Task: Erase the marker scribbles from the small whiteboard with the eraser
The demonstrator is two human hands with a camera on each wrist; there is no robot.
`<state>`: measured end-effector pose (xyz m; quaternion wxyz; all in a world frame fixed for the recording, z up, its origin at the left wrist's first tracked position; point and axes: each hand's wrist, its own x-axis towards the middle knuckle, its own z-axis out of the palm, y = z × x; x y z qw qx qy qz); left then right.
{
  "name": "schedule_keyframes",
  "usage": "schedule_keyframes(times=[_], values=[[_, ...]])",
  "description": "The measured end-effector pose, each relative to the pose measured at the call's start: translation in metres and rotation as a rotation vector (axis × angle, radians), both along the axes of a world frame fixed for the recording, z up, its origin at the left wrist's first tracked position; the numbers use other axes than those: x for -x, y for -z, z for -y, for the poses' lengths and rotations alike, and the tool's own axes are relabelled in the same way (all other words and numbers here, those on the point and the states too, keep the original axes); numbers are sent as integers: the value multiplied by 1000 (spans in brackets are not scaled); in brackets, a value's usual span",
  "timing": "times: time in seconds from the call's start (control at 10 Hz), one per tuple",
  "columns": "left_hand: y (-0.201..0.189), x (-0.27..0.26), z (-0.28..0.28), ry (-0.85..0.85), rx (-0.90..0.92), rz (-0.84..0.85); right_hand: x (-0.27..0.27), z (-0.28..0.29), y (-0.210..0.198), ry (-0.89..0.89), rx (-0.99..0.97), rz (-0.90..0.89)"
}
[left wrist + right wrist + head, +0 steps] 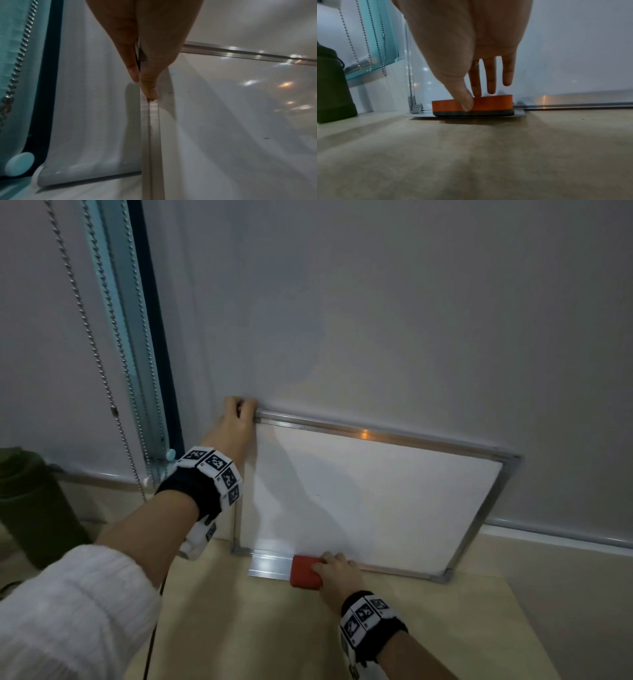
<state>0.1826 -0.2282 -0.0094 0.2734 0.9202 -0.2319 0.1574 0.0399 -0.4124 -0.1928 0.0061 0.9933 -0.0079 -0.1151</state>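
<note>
A small whiteboard [394, 494] with an aluminium frame leans against the wall on a beige table. Its surface looks white apart from a tiny dark speck [318, 494]; the left wrist view shows faint specks [265, 138] too. My left hand [239, 419] grips the board's top left corner, thumb and finger pinching the frame [152, 135]. The red eraser [303, 571] lies pad down on the metal tray [267, 566] at the board's lower left. My right hand [339, 571] holds it, thumb on its front side [467, 104] and fingers behind it.
A dark green container [30, 508] stands at the table's left. A bead chain [102, 371] and a window blind hang left of the board. A black cable [154, 628] runs down under my left forearm. The beige table [428, 628] stretches in front of the board.
</note>
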Motion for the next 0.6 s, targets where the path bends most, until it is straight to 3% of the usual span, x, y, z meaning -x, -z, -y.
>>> schedule_keyframes(times=[0.4, 0.6], values=[[18, 17, -7, 22, -6, 31, 25, 15, -8, 28, -111, 77], [22, 38, -13, -29, -48, -56, 47, 39, -9, 108, -172, 125]])
